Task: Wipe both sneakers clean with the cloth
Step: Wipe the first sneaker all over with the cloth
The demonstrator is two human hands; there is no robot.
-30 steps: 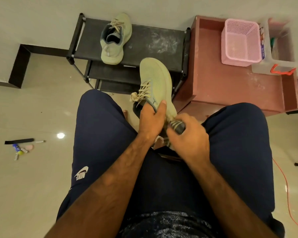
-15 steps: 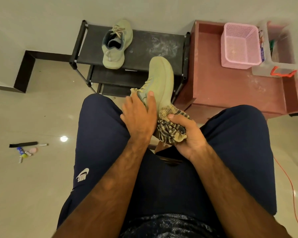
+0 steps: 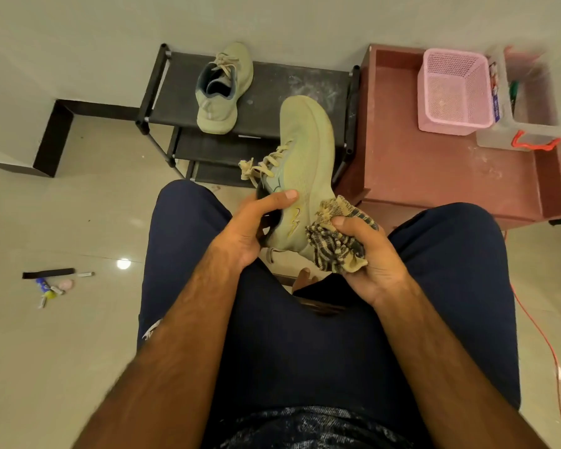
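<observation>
A seated person in dark navy shorts holds a pale olive-green knit sneaker (image 3: 305, 163) above the gap between the knees. Its long axis runs away from the body, toe pointing up and forward toward the black metal shoe rack (image 3: 292, 89), heel nearest the lap, and it is rolled so that its outer side with a small logo faces the camera while its beige laces (image 3: 263, 163) hang off to the left. The left hand (image 3: 250, 225) grips the sneaker at the collar, thumb laid across the side below the laces and the other fingers curled round the dark opening. The right hand (image 3: 366, 254) is bunched round a crumpled tan-and-black striped cloth (image 3: 334, 244), thumb on top, and the cloth is pressed against the heel end of the held sneaker. The second matching olive-green sneaker (image 3: 222, 89) sits on the rack's top shelf, well apart from the hands, its toe toward the wall and its heel toward the person. Just right of the rack stands a reddish-brown wooden tray-like table (image 3: 418, 176) bearing a pink perforated plastic basket (image 3: 455, 92) and, beside that, a clear plastic box (image 3: 528, 102). On the glossy beige floor (image 3: 62, 351) at left lie a few small scattered items (image 3: 52, 283); a thin orange cable (image 3: 544, 345) trails at right.
</observation>
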